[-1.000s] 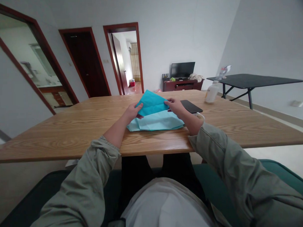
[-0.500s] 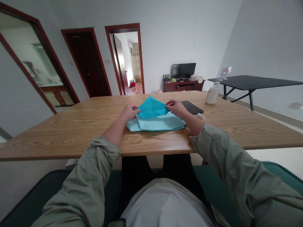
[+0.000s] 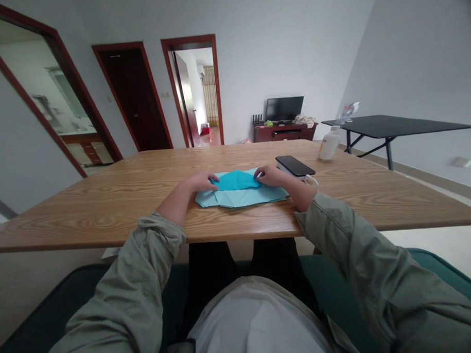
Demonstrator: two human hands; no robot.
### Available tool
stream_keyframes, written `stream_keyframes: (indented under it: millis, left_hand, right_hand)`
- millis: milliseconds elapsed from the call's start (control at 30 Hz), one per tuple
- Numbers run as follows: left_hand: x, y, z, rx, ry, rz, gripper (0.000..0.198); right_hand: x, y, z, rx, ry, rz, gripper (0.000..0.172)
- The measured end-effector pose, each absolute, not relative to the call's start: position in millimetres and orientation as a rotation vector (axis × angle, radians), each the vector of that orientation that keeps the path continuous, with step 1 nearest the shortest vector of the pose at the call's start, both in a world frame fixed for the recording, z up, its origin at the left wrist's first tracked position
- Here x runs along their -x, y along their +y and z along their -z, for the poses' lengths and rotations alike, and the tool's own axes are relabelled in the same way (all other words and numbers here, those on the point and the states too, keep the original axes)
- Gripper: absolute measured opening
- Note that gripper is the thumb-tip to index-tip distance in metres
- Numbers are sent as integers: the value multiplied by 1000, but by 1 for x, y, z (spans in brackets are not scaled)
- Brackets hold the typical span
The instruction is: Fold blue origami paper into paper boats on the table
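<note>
From the seat of a person in rolled-up greenish sleeves, a bright blue folded paper (image 3: 236, 180) lay straight ahead at 12 o'clock, low and wide with a shallow peak on its far edge. It lay on paler blue sheets (image 3: 242, 199), which rested on a wood-grain tabletop (image 3: 124, 201) near the edge closest to the person.

The left hand (image 3: 200, 182) came in at 11 o'clock, fingers bent and touching the bright paper's left corner. The right hand (image 3: 271, 176) came in just past 12 o'clock, fingers curled down at its right corner. The fingertips were small and partly hidden, so whether either hand pinched the paper or only pressed it could not be told.

At 1 o'clock, just beyond the right hand, was a dark-screened phone (image 3: 296, 165) with a white cable (image 3: 312, 181) beside its near end. A white bottle (image 3: 329, 144) stood farther off, between 1 and 2 o'clock. Across the room at 1 o'clock, a television (image 3: 284, 109) sat on a reddish cabinet (image 3: 267, 134).
</note>
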State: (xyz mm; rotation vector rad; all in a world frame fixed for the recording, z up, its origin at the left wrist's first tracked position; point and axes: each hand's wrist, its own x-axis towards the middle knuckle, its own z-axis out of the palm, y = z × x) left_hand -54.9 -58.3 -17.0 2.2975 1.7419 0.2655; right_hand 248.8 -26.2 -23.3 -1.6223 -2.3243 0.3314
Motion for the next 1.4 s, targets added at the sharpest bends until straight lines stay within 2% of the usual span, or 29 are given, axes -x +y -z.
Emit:
stream_keyframes:
  millis: [500,733,867,1100,1300,1400]
  left_hand:
    - [58,-49,21,-2368,1749,-218,30]
    - [56,-49,22,-2367,1732,-263,31]
    - [54,-50,22,-2325,1734,-311,37]
    - [53,-54,19,-2317,1778,-251,30]
    - [55,-53,18,-2319,1718,-244,33]
    - [55,-53,17,-2291,1697,-233,44]
  right_hand:
    - [-249,-41,7,1558,-2617,-178,36]
    - [-253,-43,6,1520,-2679,-216,47]
    - [-254,-44,6,1496,-2674,-235,47]
    - [-258,-39,9,1464,-2701,-273,54]
    - [-253,-40,7,1556,-2639,-177,40]
    - [-252,-41,7,1575,-2622,-142,37]
